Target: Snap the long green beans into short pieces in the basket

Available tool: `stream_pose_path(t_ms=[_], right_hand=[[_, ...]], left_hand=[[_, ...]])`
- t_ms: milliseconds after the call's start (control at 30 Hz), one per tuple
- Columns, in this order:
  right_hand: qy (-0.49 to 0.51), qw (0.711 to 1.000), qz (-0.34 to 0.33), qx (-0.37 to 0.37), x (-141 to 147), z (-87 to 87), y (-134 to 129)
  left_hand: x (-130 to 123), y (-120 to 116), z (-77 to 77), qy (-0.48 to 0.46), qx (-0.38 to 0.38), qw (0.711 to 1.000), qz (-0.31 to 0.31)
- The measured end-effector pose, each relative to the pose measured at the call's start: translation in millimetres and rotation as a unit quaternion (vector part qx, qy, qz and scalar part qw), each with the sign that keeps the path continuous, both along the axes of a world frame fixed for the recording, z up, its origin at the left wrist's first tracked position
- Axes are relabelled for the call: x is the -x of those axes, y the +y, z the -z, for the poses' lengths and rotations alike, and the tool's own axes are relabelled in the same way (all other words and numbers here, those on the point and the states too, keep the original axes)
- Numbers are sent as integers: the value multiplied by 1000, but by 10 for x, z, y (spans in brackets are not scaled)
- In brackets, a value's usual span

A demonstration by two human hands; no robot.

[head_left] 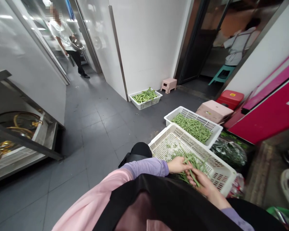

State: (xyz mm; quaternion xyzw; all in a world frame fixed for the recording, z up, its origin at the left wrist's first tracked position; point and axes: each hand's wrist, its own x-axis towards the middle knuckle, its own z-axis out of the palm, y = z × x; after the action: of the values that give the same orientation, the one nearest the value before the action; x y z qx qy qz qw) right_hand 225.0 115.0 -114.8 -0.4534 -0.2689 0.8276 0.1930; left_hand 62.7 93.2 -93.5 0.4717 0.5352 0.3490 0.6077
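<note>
Both hands are over a large white perforated basket [156, 143] holding long green beans and small scraps. My left hand [179, 165] is closed, its fingertips pinching green beans [189, 158]. Close beside it on the right, my right hand [202, 181] has its fingers curled round several beans that stick out between the fingers. The fingertips of both hands nearly meet. Just behind the large basket, a second white basket [177, 110] holds a heap of green beans [191, 126].
Farther off stands a basket of cut green vegetables [144, 96] by a pink stool [169, 85]. Pink and red stools [230, 99] and a bagged bundle of greens [228, 152] are at right. A metal shelf [48, 134] stands left. One person walks with a bowl; another sits in a doorway.
</note>
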Motion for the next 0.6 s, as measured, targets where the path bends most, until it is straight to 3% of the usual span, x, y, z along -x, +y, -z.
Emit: stream_pose_path(t_ms=[67,200,300,467,600], right_hand=[[19,999,-30,23,68,-57,-82],[18,999,-36,-3,83,-86,-170],[14,999,-48,-15,67,-93,-179],[6,999,-36,-24,83,-105,-118],[-35,999,26,-31,139,-239,-93]], left_hand=[[70,55,-6,-44,55,996,-56],[198,93,-27,-131,115,983,-63],[269,129,-55,-163,122,972,-115],[325,217,-115,-114,94,976,-161],[314,260,-147,-13,42,987,-155]])
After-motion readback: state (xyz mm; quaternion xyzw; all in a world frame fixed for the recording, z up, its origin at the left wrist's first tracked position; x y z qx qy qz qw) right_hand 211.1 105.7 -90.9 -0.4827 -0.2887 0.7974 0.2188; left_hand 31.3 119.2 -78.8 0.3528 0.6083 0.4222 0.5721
